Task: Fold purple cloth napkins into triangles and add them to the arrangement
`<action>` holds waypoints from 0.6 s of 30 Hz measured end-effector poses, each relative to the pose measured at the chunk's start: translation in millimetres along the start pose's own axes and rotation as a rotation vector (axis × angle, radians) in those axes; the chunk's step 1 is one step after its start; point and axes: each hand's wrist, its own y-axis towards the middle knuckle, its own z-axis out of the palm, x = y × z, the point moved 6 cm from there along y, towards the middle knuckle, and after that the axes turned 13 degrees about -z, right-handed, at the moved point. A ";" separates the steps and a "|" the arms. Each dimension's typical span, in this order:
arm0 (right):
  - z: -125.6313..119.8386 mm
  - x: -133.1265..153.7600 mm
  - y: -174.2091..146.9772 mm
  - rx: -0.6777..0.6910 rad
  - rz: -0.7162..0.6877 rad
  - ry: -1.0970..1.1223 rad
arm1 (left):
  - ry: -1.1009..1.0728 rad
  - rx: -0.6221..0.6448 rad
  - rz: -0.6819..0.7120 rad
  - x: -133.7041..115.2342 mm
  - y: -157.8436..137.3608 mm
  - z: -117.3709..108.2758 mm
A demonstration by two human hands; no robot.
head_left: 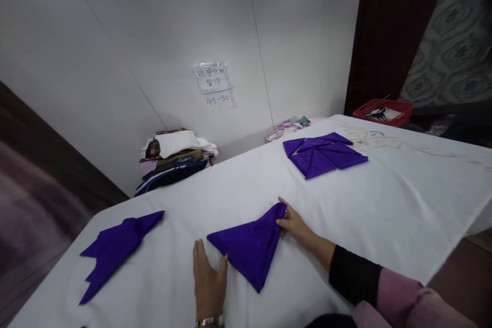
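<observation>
One cloth (248, 246) on the table (169, 277) is being pinched at a corner by the right hand (294, 224) and touched by the unclosed left hand (209, 281). Light softness is being suggested, corner holds favoured.

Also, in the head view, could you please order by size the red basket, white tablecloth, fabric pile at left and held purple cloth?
1. White tablecloth
2. Fabric pile and held purple cloth: too alike to rank
3. Red basket

I see clothes pile (175, 164) left, by pale wall (307, 36); handwritten notes (213, 79) stuck above; crumpled pink cloth (283, 130) right of pile; red basket (406, 116) on my right, patterned panel (455, 41) behind.
</observation>
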 end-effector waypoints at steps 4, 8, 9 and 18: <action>-8.0 2.6 5.1 -0.005 -0.110 -0.085 | 0.181 -0.016 0.172 -13.6 10.6 2.9; -15.4 -1.3 6.8 -0.036 -0.114 -0.127 | 0.391 0.111 0.250 -19.3 16.8 17.7; -15.9 -2.2 7.1 -0.040 -0.118 -0.122 | 0.419 0.146 0.256 -18.3 18.3 21.4; -32.7 11.4 14.9 -0.188 -0.092 -0.089 | 0.297 0.327 0.201 0.3 17.8 33.5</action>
